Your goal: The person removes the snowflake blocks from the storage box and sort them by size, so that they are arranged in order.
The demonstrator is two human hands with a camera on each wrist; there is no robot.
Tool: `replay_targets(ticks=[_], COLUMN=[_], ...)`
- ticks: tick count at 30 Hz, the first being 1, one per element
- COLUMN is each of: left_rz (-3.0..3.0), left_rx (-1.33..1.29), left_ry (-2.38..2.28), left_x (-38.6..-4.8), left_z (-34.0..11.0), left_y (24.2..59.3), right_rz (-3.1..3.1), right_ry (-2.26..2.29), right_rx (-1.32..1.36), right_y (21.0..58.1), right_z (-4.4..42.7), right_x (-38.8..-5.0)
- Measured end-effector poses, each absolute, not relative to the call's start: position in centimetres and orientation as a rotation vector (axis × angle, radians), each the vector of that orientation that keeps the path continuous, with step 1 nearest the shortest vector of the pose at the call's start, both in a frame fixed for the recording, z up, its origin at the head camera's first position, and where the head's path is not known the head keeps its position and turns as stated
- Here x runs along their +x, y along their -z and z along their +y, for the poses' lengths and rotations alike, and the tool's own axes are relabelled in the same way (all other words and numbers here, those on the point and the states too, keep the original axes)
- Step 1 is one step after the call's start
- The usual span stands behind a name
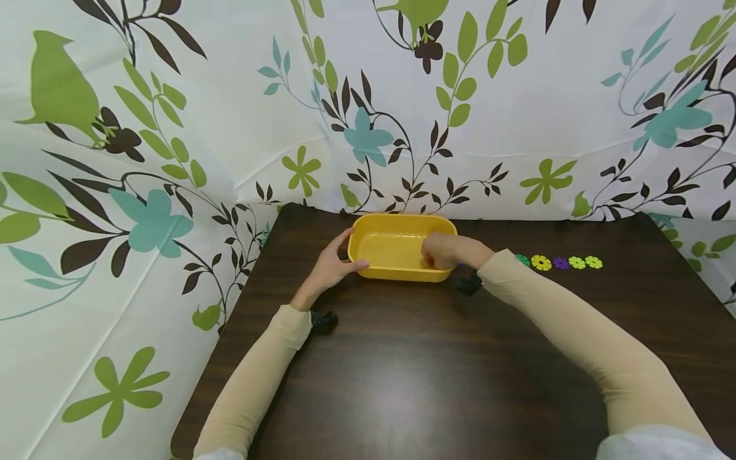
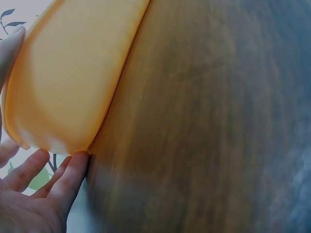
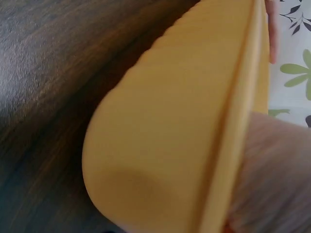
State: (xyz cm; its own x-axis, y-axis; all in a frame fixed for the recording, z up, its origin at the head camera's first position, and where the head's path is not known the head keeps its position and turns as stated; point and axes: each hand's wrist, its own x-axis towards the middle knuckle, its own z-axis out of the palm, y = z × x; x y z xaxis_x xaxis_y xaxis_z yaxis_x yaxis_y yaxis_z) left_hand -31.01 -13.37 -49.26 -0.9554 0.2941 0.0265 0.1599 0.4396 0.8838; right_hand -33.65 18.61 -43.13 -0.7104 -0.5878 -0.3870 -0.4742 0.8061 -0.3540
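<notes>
A yellow plastic tub [image 1: 397,275] stands near the far edge of the dark table. My left hand [image 1: 335,262] grips its left end, thumb along the front rim and fingers round the side. In the left wrist view the fingertips [image 2: 77,160] touch the tub's outer wall [image 2: 73,73]. Inside the tub, at its right end, is my right hand [image 1: 445,250], fingers bent downward. Its fingertips are hidden, so whether they hold anything cannot be seen. The right wrist view shows mostly the tub's outer wall [image 3: 160,116], with the hand [image 3: 277,170] blurred behind the rim.
Right of the tub, several flower-shaped discs lie in a row, among them a yellow disc [image 1: 541,262] and a purple disc [image 1: 560,262]. The right forearm partly covers a green disc [image 1: 522,259]. A patterned curtain [image 1: 368,96] hangs behind the brown table [image 1: 402,364].
</notes>
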Motion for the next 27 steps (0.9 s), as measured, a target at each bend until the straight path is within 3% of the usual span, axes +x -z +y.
replay_targets(ticks=[2,6,27], left_rz=[2.548,2.534,2.52], left_rx=[0.411,0.428,0.427], left_ry=[-1.551,-1.571,-1.585], left_x=[-31.0,-31.0,-30.8], left_z=[-13.3,-13.4,-13.4], left_y=[49.3,49.3,49.1], right_rz=[2.561,2.566,2.61], right_ry=[0.163,0.179,0.295], right_rx=[-0.935,-0.96,-0.873], right_y=[43.7,43.6,43.8], right_z=[18.6,18.2,17.5], right_x=[-34.1,-33.9,-33.5])
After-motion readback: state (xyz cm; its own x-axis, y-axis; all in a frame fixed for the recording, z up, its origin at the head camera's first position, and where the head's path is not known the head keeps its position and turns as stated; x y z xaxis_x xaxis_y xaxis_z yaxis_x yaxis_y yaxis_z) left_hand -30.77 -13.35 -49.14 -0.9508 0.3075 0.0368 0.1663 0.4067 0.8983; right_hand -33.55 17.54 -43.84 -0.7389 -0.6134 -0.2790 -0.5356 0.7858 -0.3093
